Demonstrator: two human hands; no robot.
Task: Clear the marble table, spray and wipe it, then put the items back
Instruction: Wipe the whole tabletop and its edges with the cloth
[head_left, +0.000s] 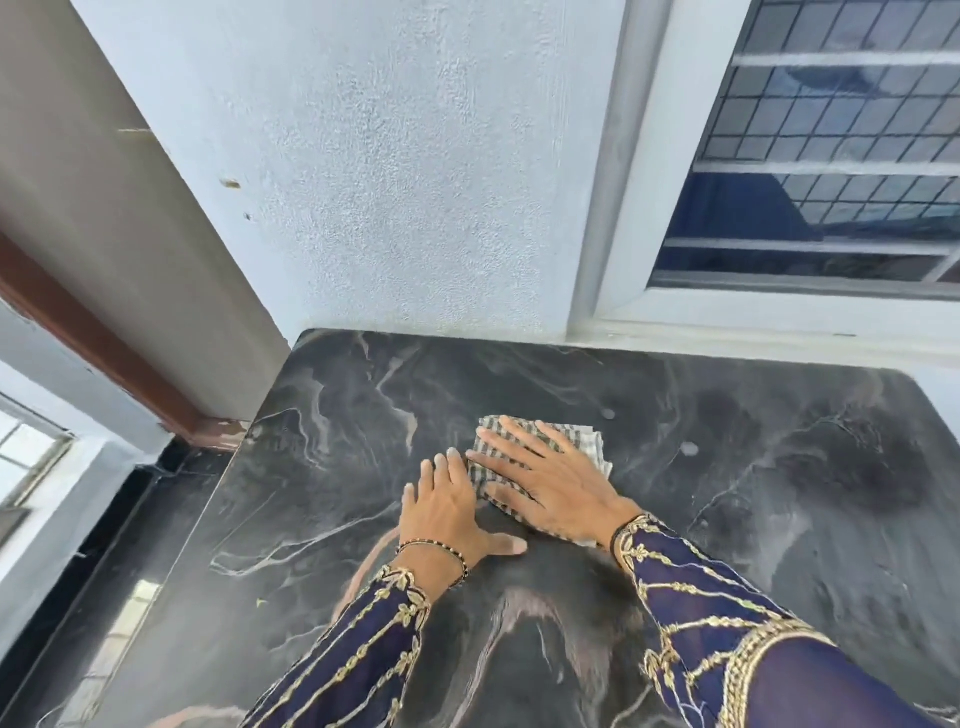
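On the dark veined marble tabletop (727, 467), near its middle, your right hand (550, 480) lies flat on a folded grey-and-white checked cloth (589, 441), fingers spread wide and pressing down, palm pinning it rather than gripping.

Your left hand (447, 512) rests just beside the cloth's left edge, palm down on bare marble, fingers loosely together, fingertips about touching the cloth; it holds nothing.

Sleeves: dark blue with gold embroidery, both forearms over the near half of the tabletop.

Surface: no items in view anywhere on it. Two small pale spots (688, 448) sit to the right of the cloth, apart from it; possibly spray droplets or residue, can't tell which. Faint hazy streaks show around the cloth.

Step, as judged: clearing looks done, and you are in the wiping stage. No spray bottle in view, nor the removed items.

Next move calls for: keep even pressure through the right palm and carry the cloth rightward over those pale spots, then to the far edge by the white textured wall (415, 182) and window frame (623, 234). Corners at the far left and right look uncovered. Returning the items waits until the marble is wiped through.
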